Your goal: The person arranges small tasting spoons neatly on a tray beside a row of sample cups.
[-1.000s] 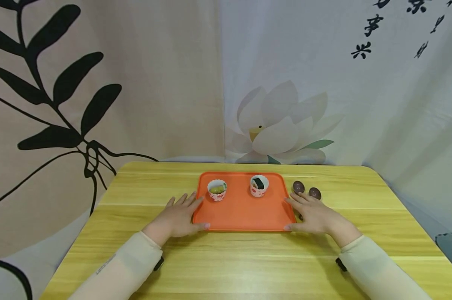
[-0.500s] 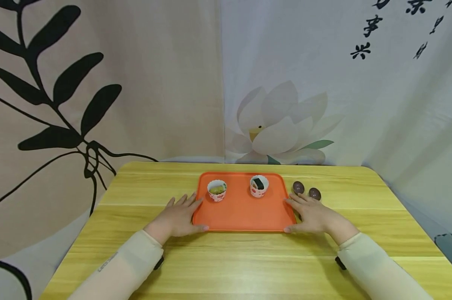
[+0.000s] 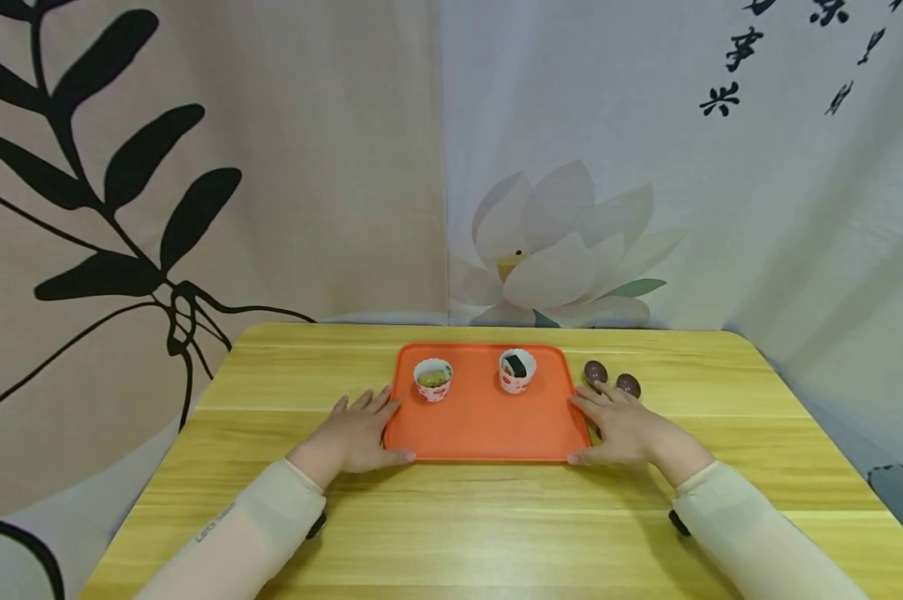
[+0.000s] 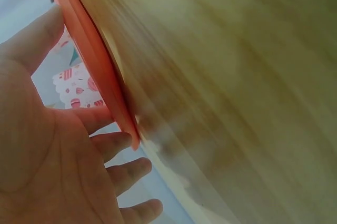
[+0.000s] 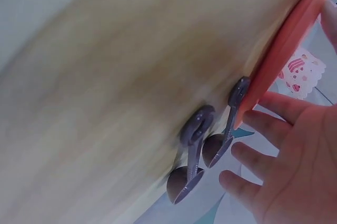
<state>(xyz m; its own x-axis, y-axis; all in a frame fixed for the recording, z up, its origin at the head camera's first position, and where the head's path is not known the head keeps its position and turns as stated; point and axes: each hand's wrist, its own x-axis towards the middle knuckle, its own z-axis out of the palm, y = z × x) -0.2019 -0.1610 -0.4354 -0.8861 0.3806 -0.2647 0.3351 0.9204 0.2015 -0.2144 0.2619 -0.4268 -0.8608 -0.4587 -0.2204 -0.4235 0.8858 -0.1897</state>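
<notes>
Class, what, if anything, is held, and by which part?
Nothing is visibly gripped; left hand and right hand only touch the short ends of the orange rectangular plastic-looking tray.

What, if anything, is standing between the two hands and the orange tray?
Nothing visible: the left hand and the right hand both touch the orange tray at its edges. Below the right hand, however, a dark spoon's handle lies on the table, close to the tray's right edge.
</notes>
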